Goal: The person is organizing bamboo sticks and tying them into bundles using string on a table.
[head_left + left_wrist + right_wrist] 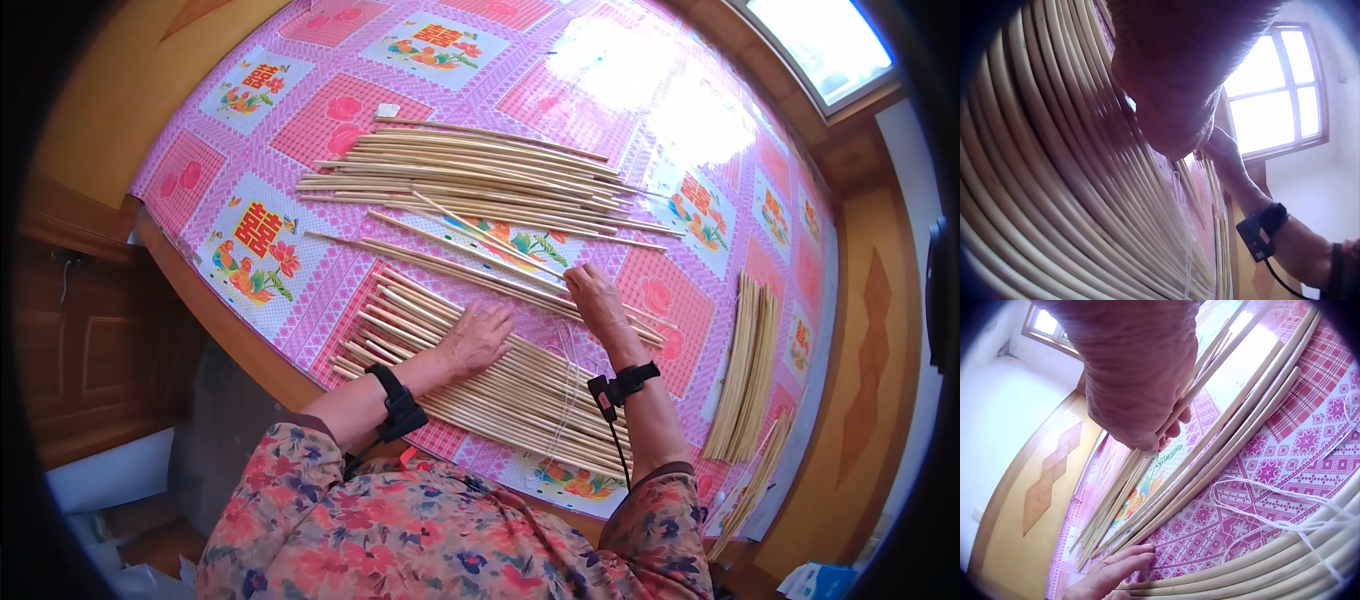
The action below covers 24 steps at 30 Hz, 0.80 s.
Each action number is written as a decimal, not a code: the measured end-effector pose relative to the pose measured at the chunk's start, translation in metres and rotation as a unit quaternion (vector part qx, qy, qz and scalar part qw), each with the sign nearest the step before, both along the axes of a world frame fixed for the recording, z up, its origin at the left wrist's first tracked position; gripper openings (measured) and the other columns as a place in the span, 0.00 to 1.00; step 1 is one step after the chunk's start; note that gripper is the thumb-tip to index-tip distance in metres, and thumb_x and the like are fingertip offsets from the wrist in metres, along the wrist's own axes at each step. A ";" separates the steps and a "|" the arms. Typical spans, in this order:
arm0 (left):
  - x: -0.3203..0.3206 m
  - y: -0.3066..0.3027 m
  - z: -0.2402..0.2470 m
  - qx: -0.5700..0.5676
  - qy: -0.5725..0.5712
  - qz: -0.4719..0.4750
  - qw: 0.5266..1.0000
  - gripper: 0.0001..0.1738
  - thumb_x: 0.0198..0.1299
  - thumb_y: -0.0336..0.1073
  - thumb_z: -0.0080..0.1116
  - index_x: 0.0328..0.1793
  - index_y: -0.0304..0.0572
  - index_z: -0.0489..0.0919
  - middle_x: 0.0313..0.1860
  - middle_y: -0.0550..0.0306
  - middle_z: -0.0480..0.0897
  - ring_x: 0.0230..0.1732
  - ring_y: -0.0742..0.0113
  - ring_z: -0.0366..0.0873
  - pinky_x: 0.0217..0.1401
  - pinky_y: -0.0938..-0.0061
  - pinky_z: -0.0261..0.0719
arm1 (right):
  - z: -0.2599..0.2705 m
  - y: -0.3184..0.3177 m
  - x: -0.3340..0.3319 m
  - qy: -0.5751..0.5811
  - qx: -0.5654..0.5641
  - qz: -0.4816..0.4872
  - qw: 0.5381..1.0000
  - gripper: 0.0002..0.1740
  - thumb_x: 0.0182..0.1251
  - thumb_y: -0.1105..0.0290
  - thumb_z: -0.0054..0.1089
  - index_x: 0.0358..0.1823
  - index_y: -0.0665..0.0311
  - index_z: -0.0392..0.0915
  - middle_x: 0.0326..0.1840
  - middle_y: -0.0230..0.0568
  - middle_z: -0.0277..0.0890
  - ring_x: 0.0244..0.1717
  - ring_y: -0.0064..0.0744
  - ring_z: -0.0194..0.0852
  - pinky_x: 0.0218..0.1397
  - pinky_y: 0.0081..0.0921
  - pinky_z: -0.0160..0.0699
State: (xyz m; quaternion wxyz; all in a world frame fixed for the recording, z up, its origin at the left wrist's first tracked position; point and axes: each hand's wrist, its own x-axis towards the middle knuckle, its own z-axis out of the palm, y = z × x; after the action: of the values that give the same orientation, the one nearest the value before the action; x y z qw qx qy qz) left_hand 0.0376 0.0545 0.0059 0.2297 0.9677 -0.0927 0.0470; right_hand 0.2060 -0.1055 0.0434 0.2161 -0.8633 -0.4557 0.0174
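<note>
My left hand [478, 342] rests with extended fingers on the upper edge of a row of pale sticks [500, 395] laid side by side. My right hand [597, 300] pinches a thin stick [480, 232] that slants up and left above the table; in the right wrist view the fingers curl round it [1210, 378]. Beneath it lie a few loose sticks [455, 266] between the row and a larger pile of sticks [470, 170]. Thin white string [568, 385] crosses the row's right part and shows looped on the cloth in the right wrist view.
A pink patterned tablecloth [650, 290] covers the table. On the right lie a bundle of sticks [742, 370] and a second, thinner bundle [757, 478]. A small white object [388, 110] sits beyond the pile. Wooden panelling [80, 330] stands at the left.
</note>
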 end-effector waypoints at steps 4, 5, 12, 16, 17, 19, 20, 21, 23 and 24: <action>0.027 0.002 0.004 0.003 -0.042 -0.005 0.999 0.22 0.50 0.41 0.54 0.51 0.39 0.69 0.52 0.50 0.70 0.55 0.56 0.65 0.57 0.62 0.60 | -0.002 -0.003 -0.008 0.054 -0.006 0.011 0.998 0.04 0.56 0.71 0.51 0.33 0.62 0.72 0.29 0.43 0.70 0.34 0.44 0.71 0.37 0.37 0.70; 0.028 0.003 -0.001 -0.003 -0.049 0.001 0.999 0.21 0.50 0.40 0.54 0.50 0.40 0.70 0.50 0.50 0.70 0.55 0.56 0.65 0.58 0.62 0.60 | -0.001 -0.001 -0.012 0.074 -0.026 0.004 0.997 0.05 0.56 0.71 0.51 0.33 0.62 0.72 0.30 0.44 0.71 0.35 0.45 0.71 0.37 0.37 0.70; 0.056 0.005 -0.007 0.006 -0.070 0.027 0.997 0.20 0.51 0.39 0.52 0.50 0.40 0.70 0.51 0.50 0.71 0.55 0.56 0.65 0.59 0.62 0.57 | -0.008 -0.004 0.001 0.078 -0.073 -0.006 0.994 0.06 0.58 0.70 0.47 0.33 0.64 0.72 0.32 0.48 0.73 0.36 0.48 0.72 0.38 0.39 0.70; 0.066 0.007 0.003 0.025 -0.068 0.038 0.997 0.18 0.52 0.38 0.53 0.49 0.40 0.70 0.52 0.50 0.70 0.55 0.56 0.65 0.58 0.62 0.58 | -0.016 -0.006 0.028 0.004 -0.060 -0.004 0.998 0.07 0.60 0.69 0.46 0.37 0.62 0.71 0.36 0.47 0.72 0.41 0.47 0.70 0.42 0.38 0.69; 0.067 0.007 0.006 -0.022 -0.023 0.031 0.999 0.18 0.51 0.37 0.53 0.48 0.39 0.71 0.51 0.49 0.71 0.55 0.55 0.66 0.57 0.62 0.59 | -0.018 -0.007 0.031 0.021 -0.054 -0.023 0.998 0.07 0.60 0.69 0.46 0.37 0.62 0.71 0.36 0.46 0.72 0.40 0.48 0.70 0.41 0.39 0.69; 0.061 0.008 0.008 -0.068 0.024 0.019 0.997 0.17 0.51 0.36 0.54 0.47 0.39 0.71 0.51 0.49 0.71 0.55 0.54 0.66 0.56 0.61 0.60 | -0.009 -0.005 0.023 0.044 -0.018 -0.047 0.998 0.08 0.60 0.68 0.47 0.36 0.62 0.71 0.35 0.45 0.72 0.38 0.49 0.70 0.40 0.39 0.69; 0.055 0.008 0.006 -0.117 0.020 0.028 0.993 0.16 0.52 0.35 0.54 0.47 0.38 0.72 0.50 0.50 0.73 0.54 0.55 0.68 0.55 0.63 0.63 | -0.004 -0.005 0.018 0.041 -0.019 -0.051 0.998 0.08 0.60 0.68 0.47 0.36 0.62 0.71 0.35 0.45 0.72 0.38 0.49 0.70 0.40 0.39 0.69; 0.050 0.008 0.005 -0.165 0.015 0.036 0.986 0.16 0.53 0.34 0.54 0.48 0.38 0.72 0.48 0.51 0.74 0.52 0.57 0.70 0.53 0.65 0.66 | 0.004 -0.006 0.011 0.050 -0.007 -0.039 0.998 0.08 0.60 0.67 0.47 0.36 0.62 0.71 0.35 0.46 0.72 0.38 0.48 0.70 0.39 0.39 0.70; 0.042 0.008 0.014 -0.345 0.089 0.079 0.931 0.16 0.55 0.35 0.53 0.50 0.37 0.72 0.47 0.52 0.75 0.51 0.60 0.72 0.51 0.68 0.69 | 0.024 -0.006 -0.007 0.062 0.010 -0.032 0.997 0.08 0.61 0.66 0.47 0.36 0.62 0.72 0.34 0.47 0.72 0.37 0.48 0.71 0.37 0.38 0.70; 0.037 0.008 0.018 -0.507 0.164 0.124 0.837 0.17 0.57 0.35 0.53 0.51 0.37 0.71 0.46 0.54 0.76 0.49 0.63 0.74 0.49 0.71 0.71 | 0.033 -0.006 -0.017 0.060 0.011 -0.037 0.997 0.08 0.61 0.66 0.47 0.36 0.62 0.72 0.34 0.47 0.72 0.37 0.48 0.71 0.37 0.38 0.70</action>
State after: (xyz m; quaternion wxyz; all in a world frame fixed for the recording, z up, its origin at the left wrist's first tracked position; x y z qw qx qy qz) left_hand 0.0748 0.0628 0.0240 0.6922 0.7128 0.1043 -0.0434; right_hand 0.1886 -0.1113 0.0768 0.2527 -0.8745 -0.4102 0.0562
